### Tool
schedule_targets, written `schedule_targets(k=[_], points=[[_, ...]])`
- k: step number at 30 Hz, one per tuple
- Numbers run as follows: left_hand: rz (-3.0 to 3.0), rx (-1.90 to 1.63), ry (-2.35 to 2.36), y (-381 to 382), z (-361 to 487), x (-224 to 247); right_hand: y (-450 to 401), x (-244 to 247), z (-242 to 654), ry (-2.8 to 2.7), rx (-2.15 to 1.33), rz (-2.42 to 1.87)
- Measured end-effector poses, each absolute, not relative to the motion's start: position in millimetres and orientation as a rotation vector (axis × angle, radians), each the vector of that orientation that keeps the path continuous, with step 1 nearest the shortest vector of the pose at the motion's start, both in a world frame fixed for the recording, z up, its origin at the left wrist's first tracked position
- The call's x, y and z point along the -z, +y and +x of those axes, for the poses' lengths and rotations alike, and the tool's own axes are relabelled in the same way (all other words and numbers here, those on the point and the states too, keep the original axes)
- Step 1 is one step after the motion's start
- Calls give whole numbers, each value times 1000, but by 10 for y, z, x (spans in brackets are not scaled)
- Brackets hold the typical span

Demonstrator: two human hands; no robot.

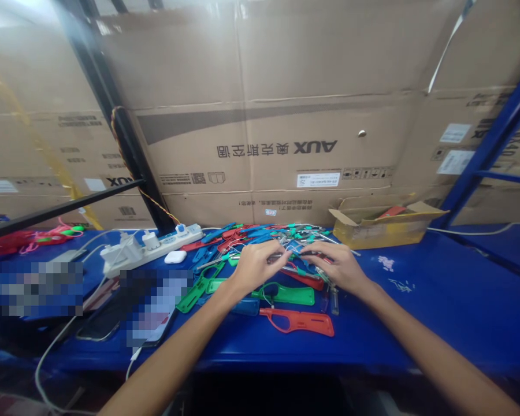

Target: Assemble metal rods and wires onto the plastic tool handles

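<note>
Over a pile of lighter parts, my left hand point(260, 263) and my right hand point(340, 266) work close together, fingertips nearly meeting. Each has its thumb and fingers pinched together, with thin pale wire and small parts between and behind them. What exactly they grip is too small and blurred to tell. Just below lie a green lighter shell point(288, 293), a red-orange lighter shell point(303, 322) with a trigger loop, and a blue shell point(245, 306). Clear narrow pieces point(334, 301) lie under my right hand. Another green shell point(195, 294) sits left of my left forearm.
A white power strip point(156, 248) with plugs, an earbud case point(175, 257) and two phones lie at left. An open cardboard box point(381, 228) stands at the back right. Small pink bits point(385, 263) and metal bits point(401, 285) dot the blue table point(459, 312).
</note>
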State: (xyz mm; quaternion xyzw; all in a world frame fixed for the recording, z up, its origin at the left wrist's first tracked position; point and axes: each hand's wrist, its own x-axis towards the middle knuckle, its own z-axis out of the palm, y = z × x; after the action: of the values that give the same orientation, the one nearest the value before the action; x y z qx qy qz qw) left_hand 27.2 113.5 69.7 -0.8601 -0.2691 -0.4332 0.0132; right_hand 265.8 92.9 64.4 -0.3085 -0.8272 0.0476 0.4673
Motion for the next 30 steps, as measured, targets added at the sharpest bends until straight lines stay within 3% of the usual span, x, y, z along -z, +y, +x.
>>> schedule_targets(k=[12, 30], points=[[-2614, 1375, -832, 1136, 285, -695, 935, -642, 2645, -1914, -336, -849], [-2485, 1199, -580, 1166, 261, -686, 962, -706, 2665, -1667, -1299, -965]])
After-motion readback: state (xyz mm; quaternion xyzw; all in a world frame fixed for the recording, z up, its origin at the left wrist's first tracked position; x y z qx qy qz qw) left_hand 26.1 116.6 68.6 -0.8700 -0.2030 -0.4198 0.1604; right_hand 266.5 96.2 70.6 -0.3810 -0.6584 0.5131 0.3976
